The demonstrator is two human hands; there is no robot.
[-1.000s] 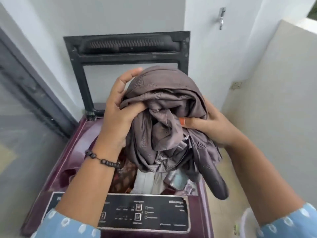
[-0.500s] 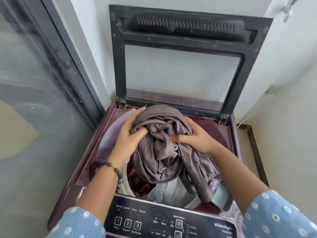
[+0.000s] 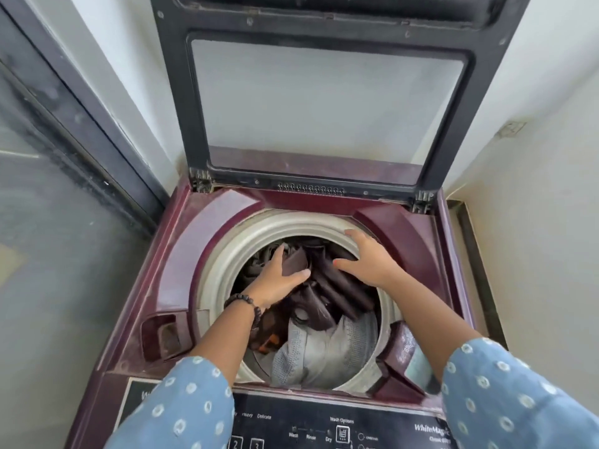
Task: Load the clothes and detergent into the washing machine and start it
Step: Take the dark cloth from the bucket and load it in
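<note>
Pressing down into the drum [image 3: 227,254] of the maroon top-loading washing machine [image 3: 181,251] with both hands on a dark brown garment [image 3: 337,286]. Left hand [image 3: 278,277] laid flat on the near-left part of that cloth, fingers straight and spread, thumb pointing right, gripping nothing; beaded bracelet [image 3: 244,301] around its wrist. Right hand [image 3: 368,259] spread on the far-right part of the same garment, fingers extended toward the far rim of the drum, thumb with an orange nail pointing left, likewise grasping nothing. Brown garment bunched in folds inside the drum, on top of the load. Nearer, beneath it, a pale grey patterned cloth [image 3: 311,354], and at near left a dark piece with orange [image 3: 269,340]. Lid [image 3: 324,102] standing upright at the far side, frosted pane in a dark frame. Control panel [image 3: 324,429] along the near edge, partly covered by blue dotted sleeves [image 3: 181,406]. Glass door [image 3: 48,222] at left, pale wall [image 3: 534,222] at right.
</note>
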